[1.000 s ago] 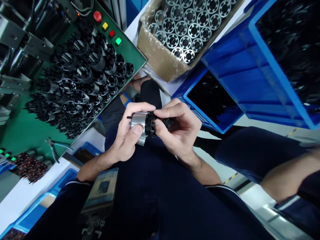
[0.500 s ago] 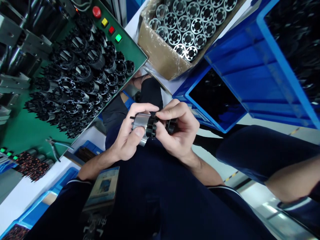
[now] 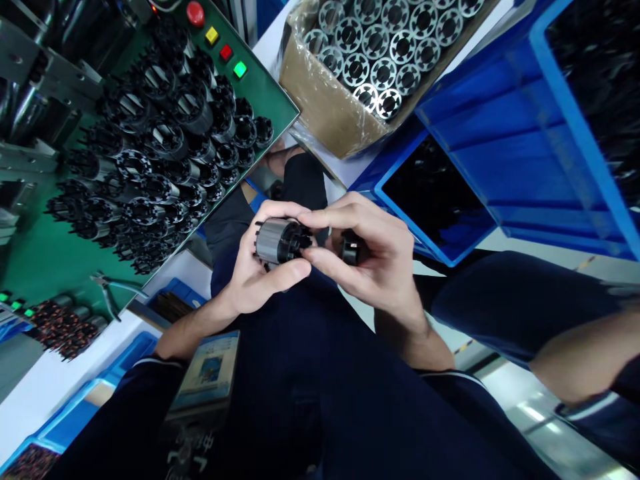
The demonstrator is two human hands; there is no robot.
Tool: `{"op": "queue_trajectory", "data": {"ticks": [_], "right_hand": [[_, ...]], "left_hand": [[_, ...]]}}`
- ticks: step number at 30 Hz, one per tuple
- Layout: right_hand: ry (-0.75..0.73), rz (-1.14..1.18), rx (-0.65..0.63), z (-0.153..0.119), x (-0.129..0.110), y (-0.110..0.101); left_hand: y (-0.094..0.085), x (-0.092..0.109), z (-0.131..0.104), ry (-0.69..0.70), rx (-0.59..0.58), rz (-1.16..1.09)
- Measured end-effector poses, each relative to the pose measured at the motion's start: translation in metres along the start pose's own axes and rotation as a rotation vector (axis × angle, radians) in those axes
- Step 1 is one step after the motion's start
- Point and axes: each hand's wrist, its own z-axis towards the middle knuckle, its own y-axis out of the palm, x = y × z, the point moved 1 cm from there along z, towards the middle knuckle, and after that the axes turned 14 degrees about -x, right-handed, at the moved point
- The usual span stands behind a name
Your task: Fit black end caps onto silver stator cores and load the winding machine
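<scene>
My left hand is wrapped round a stator core, a laminated metal cylinder with black plastic pieces at both ends. Thumb and forefinger of my right hand touch the black piece at the core's right end. A second black plastic ring sits in the curled fingers of my right hand, apart from the core. Fingers partly hide both parts.
Stator cores with black ends crowd the green bench, beside pliers and push buttons. A cardboard box holds bare metal cores. Blue bins stand at right, near another person's arm.
The core has shifted slightly left and turned in my left hand, whose thumb now extends toward the black end. My right hand has shifted right, showing more of the loose ring.
</scene>
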Motion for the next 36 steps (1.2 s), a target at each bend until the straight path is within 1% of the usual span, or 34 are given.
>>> {"op": "queue_trajectory", "data": {"ticks": [2, 3, 5, 7, 10, 13, 16, 18, 20, 23, 26, 27, 28, 29, 31, 33, 36], "right_hand": [[-0.044, -0.008, -0.046, -0.003, 0.000, -0.004], [-0.065, -0.025, -0.046, -0.004, 0.000, -0.004], [-0.076, -0.069, -0.022, -0.007, 0.000, -0.004], [-0.054, -0.095, 0.013, -0.010, -0.002, -0.003], [-0.036, -0.071, 0.010, -0.011, -0.006, -0.003], [-0.050, -0.031, -0.033, -0.010, -0.009, -0.008], [-0.052, 0.003, -0.129, -0.008, -0.010, -0.016], [-0.067, 0.009, -0.163, -0.007, -0.011, -0.020], [-0.080, -0.006, -0.125, -0.006, -0.011, -0.020], [-0.104, -0.085, -0.004, -0.005, -0.011, -0.009], [-0.244, -0.178, 0.161, -0.006, -0.013, 0.001], [-0.275, -0.181, 0.175, -0.007, -0.014, 0.002], [-0.271, -0.166, 0.145, -0.007, -0.016, 0.001], [-0.229, -0.140, 0.080, -0.008, -0.018, -0.001], [-0.088, -0.091, -0.063, -0.010, -0.021, -0.010], [0.014, -0.068, -0.144, -0.011, -0.024, -0.021], [0.014, -0.053, -0.228, -0.011, -0.023, -0.027]], "left_hand": [[0.003, 0.001, -0.002, -0.021, -0.030, -0.091], [0.003, 0.003, -0.002, -0.028, -0.028, -0.103], [0.003, 0.004, -0.002, -0.029, 0.002, -0.066], [0.002, 0.004, -0.001, 0.007, 0.021, -0.010], [0.002, 0.004, -0.001, 0.058, 0.001, 0.050], [0.004, 0.003, -0.004, 0.068, -0.018, 0.033], [0.005, 0.000, -0.008, 0.060, -0.052, -0.038], [0.005, -0.003, -0.009, 0.101, -0.079, -0.028], [0.004, -0.006, -0.010, 0.162, -0.076, 0.034], [0.005, -0.011, -0.009, 0.227, -0.058, 0.109], [0.007, -0.014, -0.008, 0.305, -0.047, 0.136], [0.008, -0.014, -0.008, 0.323, -0.034, 0.153], [0.008, -0.015, -0.008, 0.337, -0.018, 0.177], [0.008, -0.015, -0.008, 0.344, -0.007, 0.204], [0.007, -0.015, -0.008, 0.329, -0.020, 0.234], [0.004, -0.013, -0.008, 0.302, -0.041, 0.227], [0.002, -0.011, -0.009, 0.253, -0.062, 0.206]]}}
